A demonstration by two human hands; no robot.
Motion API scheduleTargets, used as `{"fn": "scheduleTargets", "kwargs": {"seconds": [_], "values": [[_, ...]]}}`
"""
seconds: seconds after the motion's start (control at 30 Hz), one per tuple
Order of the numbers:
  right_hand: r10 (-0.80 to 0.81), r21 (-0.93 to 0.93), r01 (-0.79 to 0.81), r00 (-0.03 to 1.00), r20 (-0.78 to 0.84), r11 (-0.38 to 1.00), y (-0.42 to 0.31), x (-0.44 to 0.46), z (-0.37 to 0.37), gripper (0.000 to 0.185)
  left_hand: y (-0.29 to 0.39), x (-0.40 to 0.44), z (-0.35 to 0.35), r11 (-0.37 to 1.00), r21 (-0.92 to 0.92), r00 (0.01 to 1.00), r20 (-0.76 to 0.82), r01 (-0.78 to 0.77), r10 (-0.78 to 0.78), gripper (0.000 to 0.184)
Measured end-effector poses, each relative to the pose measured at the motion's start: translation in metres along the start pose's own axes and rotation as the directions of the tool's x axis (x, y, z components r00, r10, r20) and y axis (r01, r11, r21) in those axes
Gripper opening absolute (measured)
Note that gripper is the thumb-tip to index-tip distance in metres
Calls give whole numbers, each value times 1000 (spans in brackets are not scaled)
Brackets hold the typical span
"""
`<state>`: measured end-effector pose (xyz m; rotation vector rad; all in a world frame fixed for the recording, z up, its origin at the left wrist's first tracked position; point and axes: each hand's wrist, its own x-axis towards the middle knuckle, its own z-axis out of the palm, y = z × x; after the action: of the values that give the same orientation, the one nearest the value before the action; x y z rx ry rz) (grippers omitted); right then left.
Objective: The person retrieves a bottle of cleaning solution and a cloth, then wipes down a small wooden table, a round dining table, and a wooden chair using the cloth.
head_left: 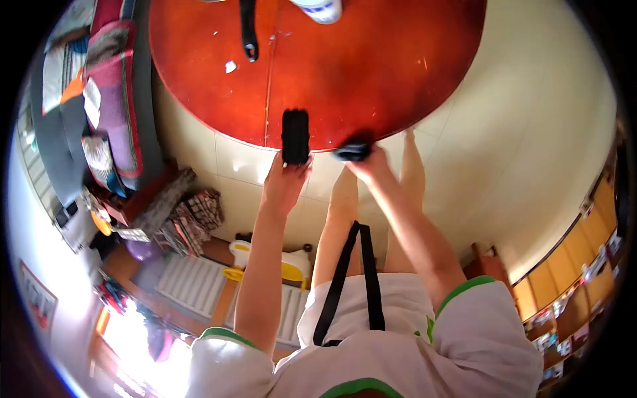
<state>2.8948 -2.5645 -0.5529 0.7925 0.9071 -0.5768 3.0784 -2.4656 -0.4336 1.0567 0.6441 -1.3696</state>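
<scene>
My left hand grips the lower end of a black smartphone, which points away from me over the near edge of the red-brown round table. To its right, my right hand is closed around a dark object. Motion blurs that object, so its kind cannot be made out. The two hands are apart, both level with the table's rim.
A black handle and a white tub are at the table's far side, near a scrap of white paper. Left stands a sofa with cushions. Behind me are a yellow-and-white toy and shelves.
</scene>
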Motion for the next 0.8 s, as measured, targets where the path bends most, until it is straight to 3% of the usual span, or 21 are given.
{"fn": "scheduleTargets", "kwargs": {"seconds": [0.03, 0.07, 0.1, 0.13, 0.17, 0.2, 0.23, 0.3, 0.33, 0.37, 0.4, 0.47, 0.5, 0.53, 0.57, 0.6, 0.63, 0.67, 0.7, 0.73, 0.8], "values": [[7, 5, -7, 1000, -1, 1000, -40, -8, -3, 25, -3, -20, -16, 1000, -2, 999, -39, 10, -10, 36], [83, -44, -74, 964, 253, 996, -89, -15, -6, 21, -8, -40, -28, 999, -41, 999, -49, -19, 17, 36], [175, -106, -141, 857, 485, 984, -141, -20, -1, 18, -13, -59, -39, 998, -49, 995, -87, -42, 38, 36], [202, -213, -91, 785, 586, 973, -182, -37, 34, 25, -19, -76, -50, 996, -58, 990, -127, -66, 58, 37], [-463, -353, 432, 886, -5, 830, -218, -54, 73, 28, -28, -92, -63, 990, -101, 986, -140, -102, 88, 37], [-207, -338, 358, 890, 407, 871, -283, -63, 82, 40, -40, -107, -75, 981, -151, 981, -170, -124, 98, 36], [-624, -536, 621, 754, 206, 572, -266, -85, 147, 48, -52, -120, -83, 969, -201, 974, -199, -147, 106, 35], [-677, -643, 695, 643, 358, 321, -259, -111, 214, 60, -75, -148, -71, 937, -257, 963, -188, -238, 193, 33], [-639, -665, 678, 668, 382, 311, -254, -109, 225, 60, -87, -160, -59, 905, -321, 949, -231, -280, 212, 37], [-581, -821, 556, 628, 518, -132, -251, -98, 229, 64, -100, -168, -52, 865, -383, 933, -277, -326, 229, 42], [-481, -767, 502, 597, 642, -400, -235, -84, 221, 69, -117, -174, -52, 823, -474, 949, -188, -312, 251, 40], [-243, -434, 328, 489, 838, -839, -201, -56, 208, 81, -148, -186, -32, 727, -583, 931, -201, -363, 303, 41], [-55, -302, 353, 566, 822, -886, -167, -51, 197, 83, -160, -189, -18, 665, -649, 925, -185, -369, 332, 41], [2, -379, 416, 676, 737, -827, -145, -33, 173, 79, -171, -196, -3, 604, -699, 914, -194, -384, 356, 42], [127, -93, 385, 510, 851, -918, -125, -17, 137, 57, -184, -205, 11, 556, -727, 909, -248, -403, 335, 44], [253, 102, 310, 498, 829, -945, -95, -19, 115, 44, -195, -216, 22, 532, -742, 908, -265, -407, 324, 45], [307, 165, 361, 382, 872, -918, -67, -7, 90, 31, -208, -223, 28, 508, -759, 909, -285, -408, 305, 46], [384, 100, 581, 390, 837, -808, -15, -22, 89, 21, -221, -230, 31, 477, -776, 906, -295, -412, 302, 46], [540, 164, 663, 414, 733, -730, 15, -24, 83, 14, -234, -236, 32, 449, -779, 892, -313, -437, 326, 46], [581, 196, 678, 403, 707, -708, 35, -13, 52, 13, -248, -243, 32, 420, -781, 878, -333, -461, 344, 46], [639, 135, 718, 498, 587, -683, 69, -26, 17, 15, -273, -258, 27, 340, -798, 855, -384, -497, 348, 47]]}}
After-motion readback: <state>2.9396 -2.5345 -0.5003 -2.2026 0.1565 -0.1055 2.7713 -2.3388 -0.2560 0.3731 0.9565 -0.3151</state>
